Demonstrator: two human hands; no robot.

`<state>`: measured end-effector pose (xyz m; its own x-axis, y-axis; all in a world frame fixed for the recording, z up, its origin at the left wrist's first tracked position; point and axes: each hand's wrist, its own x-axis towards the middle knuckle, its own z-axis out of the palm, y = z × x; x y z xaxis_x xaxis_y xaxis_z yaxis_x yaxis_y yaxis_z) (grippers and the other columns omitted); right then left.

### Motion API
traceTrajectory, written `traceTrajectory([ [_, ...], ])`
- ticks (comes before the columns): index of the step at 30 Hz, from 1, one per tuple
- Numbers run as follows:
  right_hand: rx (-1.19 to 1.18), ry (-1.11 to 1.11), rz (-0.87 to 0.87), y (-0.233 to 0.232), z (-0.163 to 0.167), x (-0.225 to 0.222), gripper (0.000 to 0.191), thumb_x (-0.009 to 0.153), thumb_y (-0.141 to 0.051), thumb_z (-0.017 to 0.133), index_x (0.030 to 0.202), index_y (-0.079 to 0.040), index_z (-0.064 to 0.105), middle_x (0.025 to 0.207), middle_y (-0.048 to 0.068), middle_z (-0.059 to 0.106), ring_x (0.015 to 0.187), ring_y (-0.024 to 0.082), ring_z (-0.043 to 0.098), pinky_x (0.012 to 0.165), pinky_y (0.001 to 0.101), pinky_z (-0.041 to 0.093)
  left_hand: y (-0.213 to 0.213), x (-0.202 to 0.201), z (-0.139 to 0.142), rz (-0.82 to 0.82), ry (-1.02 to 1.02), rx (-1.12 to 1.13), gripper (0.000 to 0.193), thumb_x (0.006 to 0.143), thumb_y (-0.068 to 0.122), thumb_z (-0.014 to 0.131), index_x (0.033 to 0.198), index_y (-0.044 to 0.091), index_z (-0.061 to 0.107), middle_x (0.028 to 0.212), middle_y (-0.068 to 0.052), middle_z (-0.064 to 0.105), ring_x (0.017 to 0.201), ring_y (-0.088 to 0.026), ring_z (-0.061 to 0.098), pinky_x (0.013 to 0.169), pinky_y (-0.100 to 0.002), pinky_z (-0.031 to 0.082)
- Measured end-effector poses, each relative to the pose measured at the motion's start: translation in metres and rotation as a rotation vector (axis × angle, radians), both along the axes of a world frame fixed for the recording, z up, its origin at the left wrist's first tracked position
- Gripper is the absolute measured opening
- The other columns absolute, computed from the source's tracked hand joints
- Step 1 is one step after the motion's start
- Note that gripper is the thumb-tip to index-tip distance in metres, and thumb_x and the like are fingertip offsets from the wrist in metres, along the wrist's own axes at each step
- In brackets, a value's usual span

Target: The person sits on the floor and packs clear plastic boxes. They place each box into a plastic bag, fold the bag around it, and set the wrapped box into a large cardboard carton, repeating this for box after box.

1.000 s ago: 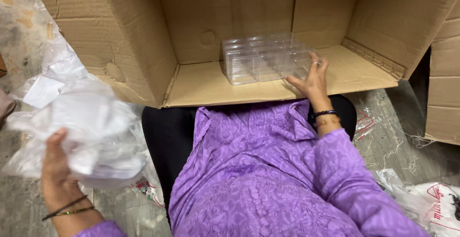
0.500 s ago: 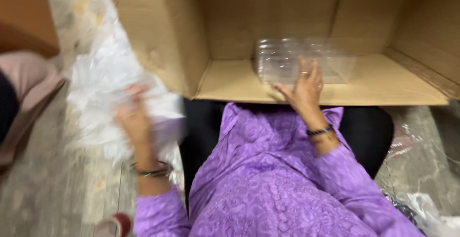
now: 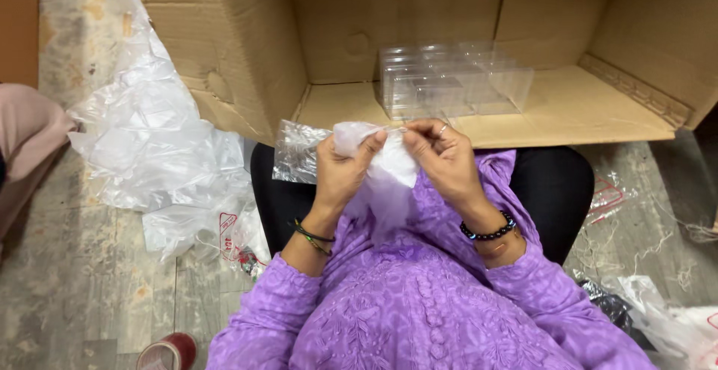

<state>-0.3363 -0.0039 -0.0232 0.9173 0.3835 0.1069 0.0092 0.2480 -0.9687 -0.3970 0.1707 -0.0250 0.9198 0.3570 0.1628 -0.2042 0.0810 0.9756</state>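
My left hand [image 3: 340, 168] and my right hand [image 3: 443, 153] meet in front of my chest over my lap. Both pinch a small clear plastic bag [image 3: 378, 157] with something whitish inside; its crinkled edge sticks out to the left of my left hand. Just beyond my fingers, a stack of clear plastic boxes [image 3: 452, 80] sits on the floor of a large open cardboard carton [image 3: 598, 108] lying on its side. I wear purple sleeves, thread bands on the left wrist and a dark bead bracelet on the right.
A heap of clear plastic bags [image 3: 153, 146] lies on the floor to my left. A red-capped cylinder [image 3: 168, 353] stands near my left elbow. Pink fabric [image 3: 26, 138] shows at the far left edge. More plastic scraps [image 3: 658, 318] and loose threads lie at the right.
My left hand came in from the plastic heap at the left with a small bag. My right hand left the clear boxes and joined it at my chest.
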Motion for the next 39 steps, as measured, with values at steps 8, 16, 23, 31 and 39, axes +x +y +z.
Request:
traceTrajectory([
  [8,-0.094,-0.143,-0.125,0.0,-0.017,0.0,0.016,0.107,-0.014,0.068,0.1,0.0,0.068,0.083,-0.007,0.059,0.073,0.001,0.048,0.063,0.0174,0.04,-0.011,0.015,-0.018,-0.079,0.081,-0.325,0.016,0.085,0.014,0.079,0.096,0.006,0.071,0.088,0.004,0.073,0.078,-0.005,0.066,0.071,-0.021,0.054],
  [16,0.227,0.229,-0.021,-0.004,-0.032,0.007,0.01,0.104,-0.017,0.065,0.1,-0.009,0.062,0.08,-0.002,0.062,0.057,0.002,0.044,0.049,0.0165,0.034,-0.025,0.019,-0.05,-0.1,0.123,-0.043,0.027,0.105,0.022,0.075,0.087,0.002,0.069,0.082,-0.001,0.065,0.077,-0.006,0.056,0.066,-0.024,0.045],
  [23,0.217,0.488,0.307,-0.05,-0.042,0.028,0.016,0.101,-0.015,0.069,0.103,-0.005,0.058,0.075,-0.006,0.057,0.056,0.002,0.048,0.046,0.0199,0.037,0.019,-0.001,-0.036,-0.667,0.167,-0.817,0.018,0.1,0.018,0.071,0.106,0.002,0.064,0.089,-0.007,0.067,0.083,-0.017,0.065,0.076,-0.03,0.054],
  [31,-0.614,-0.331,-0.405,-0.07,-0.053,0.095,0.016,0.096,-0.012,0.068,0.098,0.003,0.072,0.082,0.004,0.071,0.072,0.009,0.064,0.062,0.023,0.051,0.002,0.116,-0.084,-0.282,0.152,-0.014,0.012,0.097,0.008,0.066,0.105,0.001,0.069,0.089,-0.004,0.066,0.081,-0.014,0.061,0.071,-0.03,0.05],
  [39,-0.415,0.065,-0.42,-0.038,-0.079,0.116,0.036,0.104,-0.023,0.064,0.072,-0.006,0.059,0.065,-0.003,0.052,0.055,0.007,0.041,0.045,0.0289,0.032,-0.037,0.14,-0.14,0.056,0.193,0.021,0.021,0.093,0.004,0.072,0.113,-0.003,0.069,0.091,-0.007,0.07,0.075,-0.018,0.06,0.059,-0.036,0.051],
])
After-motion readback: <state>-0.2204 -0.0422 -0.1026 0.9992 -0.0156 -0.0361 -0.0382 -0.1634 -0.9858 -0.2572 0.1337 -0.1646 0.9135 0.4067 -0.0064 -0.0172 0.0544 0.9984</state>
